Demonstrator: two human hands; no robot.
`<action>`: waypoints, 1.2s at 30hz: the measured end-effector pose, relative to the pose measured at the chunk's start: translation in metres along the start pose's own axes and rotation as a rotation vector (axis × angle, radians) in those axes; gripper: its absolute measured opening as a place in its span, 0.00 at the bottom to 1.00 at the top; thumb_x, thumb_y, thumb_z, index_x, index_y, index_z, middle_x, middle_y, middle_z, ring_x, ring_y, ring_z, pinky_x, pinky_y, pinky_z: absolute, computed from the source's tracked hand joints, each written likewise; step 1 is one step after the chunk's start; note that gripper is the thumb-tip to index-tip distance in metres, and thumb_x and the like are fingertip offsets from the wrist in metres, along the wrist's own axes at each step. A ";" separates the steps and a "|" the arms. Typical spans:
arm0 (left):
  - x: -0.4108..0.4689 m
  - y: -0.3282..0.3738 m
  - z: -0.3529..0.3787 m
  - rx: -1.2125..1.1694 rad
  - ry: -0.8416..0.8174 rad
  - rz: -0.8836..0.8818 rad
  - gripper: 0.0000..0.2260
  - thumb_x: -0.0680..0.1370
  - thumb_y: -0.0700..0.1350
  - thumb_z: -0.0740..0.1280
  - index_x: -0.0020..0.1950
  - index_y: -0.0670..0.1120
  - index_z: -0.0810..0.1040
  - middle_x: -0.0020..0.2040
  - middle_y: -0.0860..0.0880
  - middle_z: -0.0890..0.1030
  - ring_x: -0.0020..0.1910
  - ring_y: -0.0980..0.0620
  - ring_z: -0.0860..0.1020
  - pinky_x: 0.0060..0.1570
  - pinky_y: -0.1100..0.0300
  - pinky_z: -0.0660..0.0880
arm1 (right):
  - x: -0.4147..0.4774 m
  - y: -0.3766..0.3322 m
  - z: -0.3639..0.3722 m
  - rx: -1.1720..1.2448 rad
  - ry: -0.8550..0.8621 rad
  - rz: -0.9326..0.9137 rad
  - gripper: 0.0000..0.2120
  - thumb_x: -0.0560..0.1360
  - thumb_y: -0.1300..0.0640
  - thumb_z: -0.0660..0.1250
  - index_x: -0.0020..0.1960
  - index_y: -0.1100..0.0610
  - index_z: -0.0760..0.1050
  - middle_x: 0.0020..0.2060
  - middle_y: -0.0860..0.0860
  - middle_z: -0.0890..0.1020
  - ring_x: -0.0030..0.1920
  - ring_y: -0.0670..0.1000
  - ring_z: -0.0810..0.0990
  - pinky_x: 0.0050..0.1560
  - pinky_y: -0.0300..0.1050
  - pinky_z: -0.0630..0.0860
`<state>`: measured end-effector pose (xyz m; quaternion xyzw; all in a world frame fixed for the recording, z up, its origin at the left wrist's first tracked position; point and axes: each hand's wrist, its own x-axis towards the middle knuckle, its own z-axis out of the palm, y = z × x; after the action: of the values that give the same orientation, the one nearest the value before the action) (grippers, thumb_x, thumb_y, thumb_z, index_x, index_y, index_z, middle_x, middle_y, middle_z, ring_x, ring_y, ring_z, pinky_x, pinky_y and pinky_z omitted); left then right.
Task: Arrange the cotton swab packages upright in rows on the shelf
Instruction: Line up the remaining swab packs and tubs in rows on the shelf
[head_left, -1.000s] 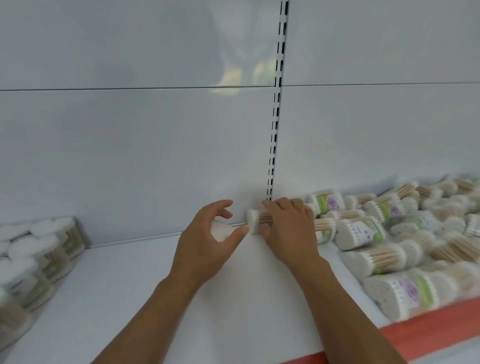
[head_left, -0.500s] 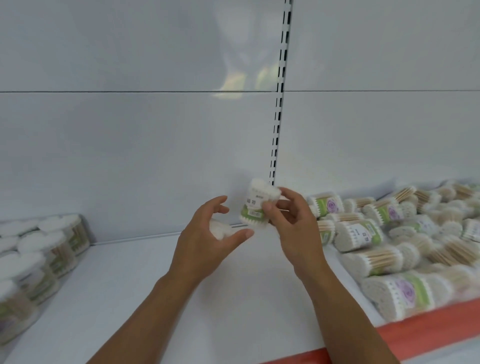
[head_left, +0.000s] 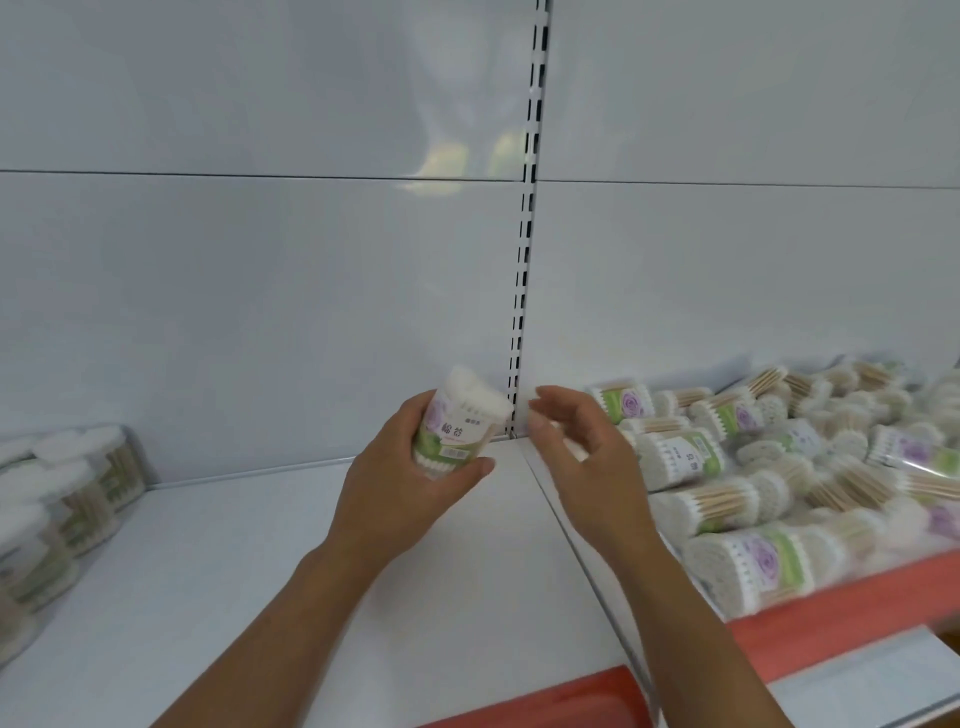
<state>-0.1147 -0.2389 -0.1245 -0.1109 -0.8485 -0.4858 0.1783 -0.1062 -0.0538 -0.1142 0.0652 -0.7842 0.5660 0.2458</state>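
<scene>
Grip of the left hand (head_left: 410, 483) is clamped round a cotton swab package (head_left: 460, 423), tilted slightly above the white shelf (head_left: 260, 571). The right hand (head_left: 582, 457) hovers beside it, fingers loose. Toppled packages (head_left: 753, 467) crowd the right; upright packages (head_left: 67, 483) stand far left.

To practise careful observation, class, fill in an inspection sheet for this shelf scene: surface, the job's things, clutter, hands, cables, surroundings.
Surface: white shelf with a red front edge.
Job's things: one cotton swab package held nearly upright above the shelf; loose pile of packages lying on their sides at right; upright packages standing together at far left.
Clutter: nothing seen.
Hands: left hand grips the package; right hand is beside it, fingers relaxed, and appears to hold nothing.
Cables: nothing seen.
Surroundings: white back panel with a slotted upright.
</scene>
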 end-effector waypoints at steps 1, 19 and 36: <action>0.001 -0.001 0.000 -0.002 0.009 0.000 0.26 0.68 0.57 0.78 0.63 0.64 0.71 0.54 0.68 0.80 0.51 0.67 0.79 0.50 0.62 0.74 | 0.002 0.005 -0.008 -0.209 0.073 -0.024 0.11 0.77 0.53 0.69 0.58 0.44 0.76 0.54 0.39 0.80 0.60 0.43 0.75 0.63 0.42 0.70; -0.005 0.015 -0.024 -0.116 0.170 -0.055 0.21 0.69 0.56 0.78 0.56 0.65 0.71 0.50 0.66 0.80 0.48 0.66 0.79 0.48 0.62 0.76 | -0.010 -0.004 -0.004 -0.386 -0.019 -0.054 0.17 0.71 0.51 0.76 0.59 0.48 0.79 0.51 0.43 0.80 0.54 0.46 0.77 0.55 0.45 0.73; -0.032 0.022 -0.241 -0.037 0.411 -0.051 0.22 0.70 0.56 0.76 0.60 0.58 0.72 0.48 0.64 0.80 0.43 0.71 0.78 0.40 0.73 0.70 | -0.041 -0.102 0.189 0.270 -0.450 0.304 0.10 0.73 0.52 0.74 0.53 0.52 0.81 0.46 0.49 0.84 0.46 0.45 0.82 0.49 0.45 0.80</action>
<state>-0.0302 -0.4362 -0.0083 0.0086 -0.7877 -0.5180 0.3333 -0.0905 -0.2704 -0.0908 0.1028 -0.7376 0.6666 -0.0325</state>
